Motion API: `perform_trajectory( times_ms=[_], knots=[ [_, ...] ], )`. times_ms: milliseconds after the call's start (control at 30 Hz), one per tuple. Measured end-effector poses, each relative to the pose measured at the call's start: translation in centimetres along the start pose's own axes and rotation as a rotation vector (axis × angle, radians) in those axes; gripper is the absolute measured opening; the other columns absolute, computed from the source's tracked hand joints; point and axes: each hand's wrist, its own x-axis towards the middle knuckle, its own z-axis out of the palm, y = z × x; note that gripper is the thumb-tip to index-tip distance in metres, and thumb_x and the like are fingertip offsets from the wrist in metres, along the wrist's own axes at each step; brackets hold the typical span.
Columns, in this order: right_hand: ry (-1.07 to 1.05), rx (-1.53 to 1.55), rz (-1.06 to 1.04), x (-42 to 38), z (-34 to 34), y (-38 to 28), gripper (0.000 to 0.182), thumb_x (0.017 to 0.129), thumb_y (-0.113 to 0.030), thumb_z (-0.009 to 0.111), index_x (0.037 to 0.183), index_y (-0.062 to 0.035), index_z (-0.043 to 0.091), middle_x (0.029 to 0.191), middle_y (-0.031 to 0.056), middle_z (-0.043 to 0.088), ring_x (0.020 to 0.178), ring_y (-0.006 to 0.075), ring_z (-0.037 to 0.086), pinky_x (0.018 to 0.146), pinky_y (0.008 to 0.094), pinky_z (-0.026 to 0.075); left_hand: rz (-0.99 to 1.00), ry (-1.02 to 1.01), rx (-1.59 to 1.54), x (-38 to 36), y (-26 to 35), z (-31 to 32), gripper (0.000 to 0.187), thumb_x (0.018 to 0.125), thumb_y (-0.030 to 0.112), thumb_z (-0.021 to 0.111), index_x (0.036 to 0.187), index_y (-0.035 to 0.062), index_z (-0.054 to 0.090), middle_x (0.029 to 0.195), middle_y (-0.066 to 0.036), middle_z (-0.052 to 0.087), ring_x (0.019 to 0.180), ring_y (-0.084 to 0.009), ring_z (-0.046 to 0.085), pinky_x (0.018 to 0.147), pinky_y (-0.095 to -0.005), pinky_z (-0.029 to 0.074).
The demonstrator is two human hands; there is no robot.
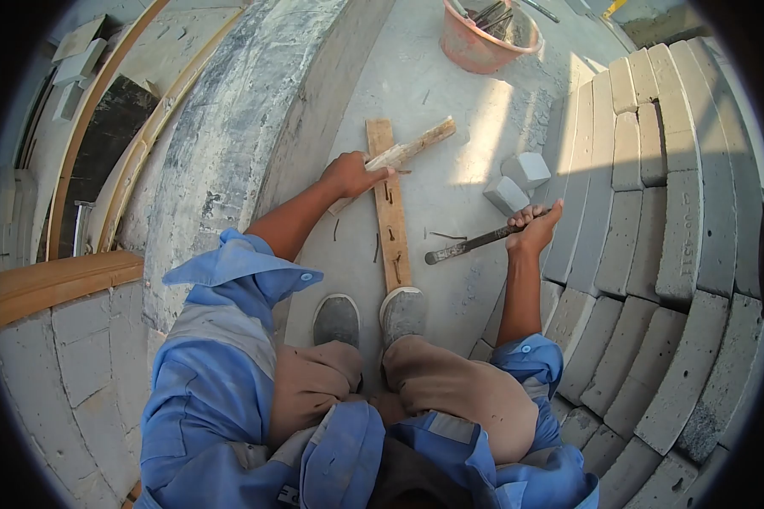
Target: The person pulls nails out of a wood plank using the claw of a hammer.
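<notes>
On the floor [450, 314], just ahead of the shoes: long plank [385, 214], with bent nails [389, 193] poking up along it. At its near end, right shoe [401, 316]; pinning or only touching, cannot tell. If only touching, likely to skid or twist under a push, nails and all.

Crossing over its far part: short wood strip [424, 146], held in left hand [355, 176], fingers closed round it, bare thumb near a standing nail. Risk of a puncture or scratch from dropping or sliding that hand, splinters too from the rough edges.

Off to the right: dark metal bar [471, 244], gripped in right hand [535, 227] by wrapped fingers, far end apart from the plank. Could glance off a nail head and catch the left hand or a shoe, or flick a nail loose.

Around: loose nails [448, 236], easy to step on. Beside the right hand, small blocks [526, 170] and stacked blocks [637, 237]; scraped knuckles possible from a wide swing.
</notes>
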Motion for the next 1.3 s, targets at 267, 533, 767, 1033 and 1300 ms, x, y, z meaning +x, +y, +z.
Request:
perform_trajectory(
  times_ms=[267,533,767,1033,1300],
  knots=[
    [0.006,0.344,0.256,2.2,-1.5,-1.3,0.054,0.098,-0.065,0.038,0.072,-0.0176,0.031,0.059,-0.0019,0.030,0.049,0.0131,0.030,0.048,0.0288,0.029,-0.128,0.078,-0.030,0.8,-0.3,-2.2,0.099,0.075,0.083,0.059,0.109,-0.0100,0.067,0.094,-0.025,0.070,0.091,-0.0351,0.071,0.085,-0.0423,0.054],
    [0.054,-0.109,-0.276,2.2,-0.8,1.9,0.045,0.099,-0.046,0.059,0.075,-0.0086,0.049,0.068,0.0019,0.049,0.060,0.0170,0.049,0.061,0.0336,0.044,-0.075,0.215,0.144,-0.1,-1.7,-0.7,0.073,0.087,0.068,0.059,0.116,0.0013,0.069,0.100,-0.022,0.072,0.092,-0.0351,0.070,0.083,-0.0443,0.054],
    [-0.110,-1.118,-0.507,3.2,-4.5,-1.5,0.050,0.094,-0.040,0.067,0.067,0.0004,0.057,0.060,0.0071,0.056,0.058,0.0187,0.054,0.060,0.0350,0.045,0.014,0.307,-0.500,1.3,1.1,-1.9,0.074,0.088,0.062,0.065,0.122,-0.0037,0.064,0.099,-0.017,0.072,0.090,-0.0243,0.071,0.084,-0.0365,0.054],
    [-0.401,-1.847,0.092,1.1,-3.2,-4.8,0.050,0.087,-0.047,0.071,0.065,-0.0026,0.068,0.055,0.0094,0.062,0.050,0.0204,0.059,0.058,0.0390,0.047,0.187,0.433,-0.944,3.4,5.3,-1.0,0.067,0.083,0.049,0.078,0.119,-0.0044,0.063,0.107,-0.015,0.070,0.090,-0.0206,0.070,0.082,-0.0332,0.055],
    [-0.812,-1.608,0.381,-1.7,-4.2,4.6,0.050,0.087,-0.043,0.074,0.076,0.0055,0.067,0.061,0.0113,0.064,0.051,0.0207,0.062,0.048,0.0363,0.048,-0.285,0.467,-0.773,6.2,-2.5,1.6,0.080,0.081,0.052,0.072,0.129,-0.0090,0.057,0.119,-0.024,0.066,0.113,-0.0314,0.066,0.096,-0.0395,0.051]
  ],
)
